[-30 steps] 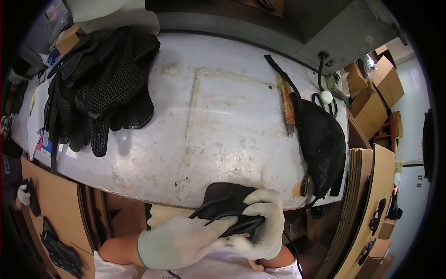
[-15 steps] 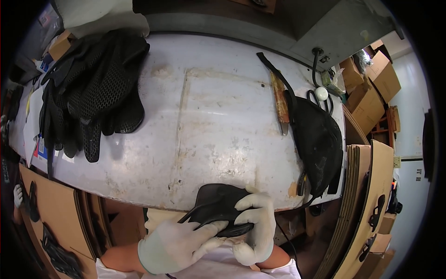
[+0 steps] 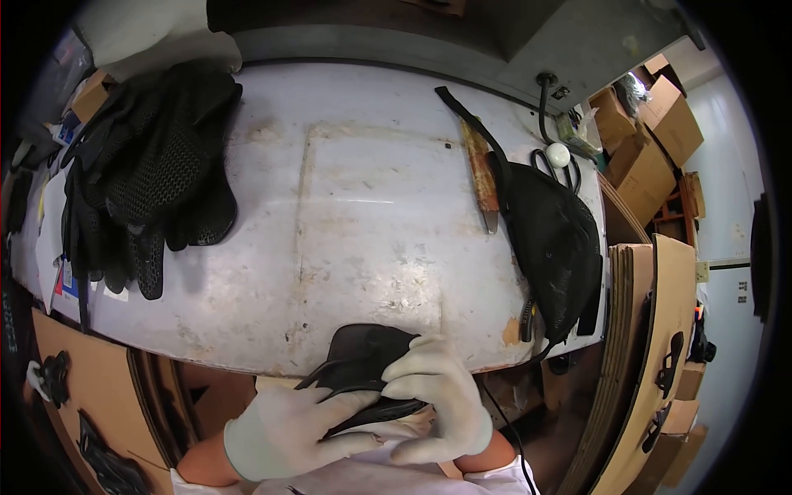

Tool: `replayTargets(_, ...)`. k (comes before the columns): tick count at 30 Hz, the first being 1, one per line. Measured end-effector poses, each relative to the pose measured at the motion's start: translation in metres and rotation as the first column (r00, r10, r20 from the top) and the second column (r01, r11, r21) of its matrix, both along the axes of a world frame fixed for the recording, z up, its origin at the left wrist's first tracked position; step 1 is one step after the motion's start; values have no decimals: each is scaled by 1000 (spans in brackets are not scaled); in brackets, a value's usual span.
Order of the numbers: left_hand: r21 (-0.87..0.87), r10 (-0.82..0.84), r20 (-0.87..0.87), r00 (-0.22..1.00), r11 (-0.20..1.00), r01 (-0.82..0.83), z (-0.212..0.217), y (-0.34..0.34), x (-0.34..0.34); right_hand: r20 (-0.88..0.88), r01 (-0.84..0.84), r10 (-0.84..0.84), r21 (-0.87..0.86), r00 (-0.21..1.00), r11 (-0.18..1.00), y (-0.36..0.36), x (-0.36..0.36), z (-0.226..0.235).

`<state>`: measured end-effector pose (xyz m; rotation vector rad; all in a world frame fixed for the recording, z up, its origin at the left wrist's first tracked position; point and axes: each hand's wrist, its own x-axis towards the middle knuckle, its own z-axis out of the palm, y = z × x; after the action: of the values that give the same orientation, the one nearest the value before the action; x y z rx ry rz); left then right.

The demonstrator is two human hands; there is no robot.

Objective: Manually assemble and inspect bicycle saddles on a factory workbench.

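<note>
A black, flexible, leather-like piece (image 3: 369, 342) with folded edges hangs between my hands at the front edge of the table; its exact kind I cannot make out. My left hand (image 3: 301, 425), in a white glove, grips its lower left part, fingers and thumb closed over the fold. From the right, my right hand (image 3: 441, 400), gloved the same way, pinches the right side with bent fingers. The piece's upper flap stands out past my fingers over the table edge. Its lower side is partly hidden by both gloves.
A heap of black honeycomb-textured pieces (image 3: 157, 173) lies at the left of the worn white table (image 3: 371, 239). On the right are a black bag-like item with a strap (image 3: 549, 247), a wooden-handled tool (image 3: 480, 169) and a white ball (image 3: 558, 155). Cardboard sheets (image 3: 672, 330) stand beyond.
The view has shifted slightly. My right fingers have moved closer over the piece, their tips now pressing on its fold. Both hands still hold it.
</note>
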<state>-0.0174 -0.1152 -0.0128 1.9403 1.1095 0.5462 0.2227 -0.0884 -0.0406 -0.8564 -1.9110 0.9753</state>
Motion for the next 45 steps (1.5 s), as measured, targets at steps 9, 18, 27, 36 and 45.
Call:
replayTargets(9,50,-62,-284,957,996,80,10,-6,12,-105,-35,25,-93,994,995,1,8,-6)
replayTargets(18,90,-137,-55,989,986,142,2,5,1,-59,-159,152,-163,987,974,12,5,2)
replayTargets(27,-135,-97,-71,993,987,86,9,8,-1,145,56,-45,-70,988,996,6,-4,0)
replayTargets(36,-286,128,286,950,957,-42,-9,2,-9,-21,281,-281,50,960,958,17,-24,-2)
replayTargets(45,-607,395,705,589,766,212,-68,-28,-9,-649,-133,-11,-172,761,976,-9,-18,-36)
